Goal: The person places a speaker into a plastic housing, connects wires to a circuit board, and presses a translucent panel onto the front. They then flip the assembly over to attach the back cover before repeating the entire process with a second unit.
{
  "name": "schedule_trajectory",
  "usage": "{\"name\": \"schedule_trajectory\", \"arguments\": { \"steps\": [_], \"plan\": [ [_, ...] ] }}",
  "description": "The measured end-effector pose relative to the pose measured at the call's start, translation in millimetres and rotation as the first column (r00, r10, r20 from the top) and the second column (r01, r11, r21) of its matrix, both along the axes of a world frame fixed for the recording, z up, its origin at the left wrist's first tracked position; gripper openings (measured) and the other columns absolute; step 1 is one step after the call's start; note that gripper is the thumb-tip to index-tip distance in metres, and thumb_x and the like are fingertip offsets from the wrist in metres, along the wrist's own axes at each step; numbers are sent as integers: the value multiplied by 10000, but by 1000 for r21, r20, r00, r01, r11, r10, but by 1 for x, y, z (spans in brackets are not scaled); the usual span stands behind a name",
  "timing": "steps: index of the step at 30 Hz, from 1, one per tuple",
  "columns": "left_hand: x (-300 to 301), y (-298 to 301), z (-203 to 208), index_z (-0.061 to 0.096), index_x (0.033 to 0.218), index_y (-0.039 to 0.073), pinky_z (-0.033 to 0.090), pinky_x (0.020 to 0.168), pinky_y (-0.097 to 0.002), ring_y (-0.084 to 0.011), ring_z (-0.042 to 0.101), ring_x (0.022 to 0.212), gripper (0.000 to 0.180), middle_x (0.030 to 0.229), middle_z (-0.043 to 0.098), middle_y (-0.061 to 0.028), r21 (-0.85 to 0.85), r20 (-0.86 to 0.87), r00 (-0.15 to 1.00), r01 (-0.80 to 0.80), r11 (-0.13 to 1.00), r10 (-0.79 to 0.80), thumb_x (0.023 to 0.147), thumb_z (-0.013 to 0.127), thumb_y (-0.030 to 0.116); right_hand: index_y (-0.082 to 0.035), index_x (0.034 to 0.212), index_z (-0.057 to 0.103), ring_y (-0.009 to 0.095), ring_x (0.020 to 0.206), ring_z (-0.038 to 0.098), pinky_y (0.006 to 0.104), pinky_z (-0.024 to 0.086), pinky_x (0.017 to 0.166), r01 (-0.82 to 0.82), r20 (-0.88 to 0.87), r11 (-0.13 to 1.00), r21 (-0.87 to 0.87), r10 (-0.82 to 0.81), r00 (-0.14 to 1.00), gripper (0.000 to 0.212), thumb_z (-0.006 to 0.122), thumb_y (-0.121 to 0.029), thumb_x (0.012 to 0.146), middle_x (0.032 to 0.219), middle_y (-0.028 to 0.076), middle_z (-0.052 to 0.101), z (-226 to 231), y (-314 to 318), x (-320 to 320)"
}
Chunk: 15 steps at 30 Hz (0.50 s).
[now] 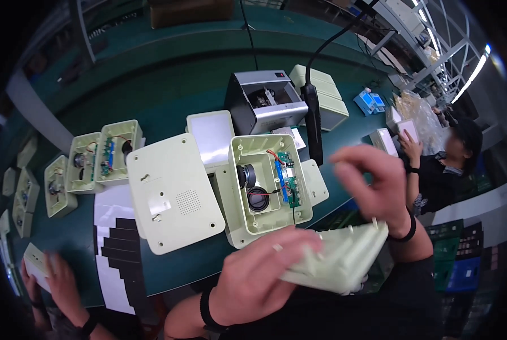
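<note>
- Take the open box (pixel 273 223) as your landmark: it sits on the bench (pixel 177 276), its hollow facing up, its long axis running away from you with a slight lean.
- Your left hand (pixel 253 276) is closed on the pale plastic shell (pixel 347 256), on the near side of the open box; its fingers are partly blurred.
- The shell lies to the near right of the open box, held up off the bench. Its long axis slants from your left hand up toward the right, with short pegs sticking up from it.
- Your right hand (pixel 373 178) is raised to the right of the open box, above the shell's far end, fingers curled. Blur hides the fingertips, so you cannot tell whether they pinch anything.
- From your left hand, the open box lies straight ahead and a little right; from your right hand, it lies to the left. The left is the nearer, its knuckles overlapping the near rim in view.
- Inside the open box, a round speaker (pixel 245 176) sits at the left and a green circuit board (pixel 291 186) at the right.
- A flat pale panel (pixel 174 195) with a dotted grille lies left of the open box.
</note>
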State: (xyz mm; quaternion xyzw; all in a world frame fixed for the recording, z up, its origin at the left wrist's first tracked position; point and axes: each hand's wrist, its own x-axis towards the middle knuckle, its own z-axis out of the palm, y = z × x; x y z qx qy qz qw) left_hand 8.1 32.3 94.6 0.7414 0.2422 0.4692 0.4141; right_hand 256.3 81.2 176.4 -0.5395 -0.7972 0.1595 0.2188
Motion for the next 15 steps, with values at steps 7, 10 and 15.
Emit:
{"name": "schedule_trajectory", "arguments": {
  "steps": [7, 10, 15],
  "plan": [
    [18, 19, 41, 488, 1505, -28, 517, 1083, -371, -242, 655, 1244, 458, 1399, 635, -164, -710, 442, 855, 147, 689, 272, 1088, 587, 135, 46, 1521, 483, 427, 1342, 569, 490, 467, 1118, -289, 26, 818, 496, 319, 947, 1050, 950, -470, 735, 1452, 285, 550, 23, -3, 5],
    [20, 33, 56, 445, 1545, -33, 508, 1096, -366, -254, 638, 1279, 516, 1420, 622, -150, -733, 517, 803, 238, 637, 295, 1078, 599, 122, 33, 1619, 335, 444, 1513, 418, 528, 317, 1256, -447, 309, 814, 371, 346, 886, 1402, 931, -678, 569, 1601, 312, 411, 24, 10, -4],
    [27, 40, 61, 473, 1518, -39, 520, 1110, -393, -248, 646, 1280, 473, 1401, 635, -156, -750, 442, 839, 151, 644, 318, 1091, 573, 137, -49, 1646, 318, 484, 1495, 413, 556, 317, 1261, -524, 439, 783, 335, 362, 822, 1406, 970, -600, 528, 1631, 305, 370, 22, 40, 4]
  ]
}}
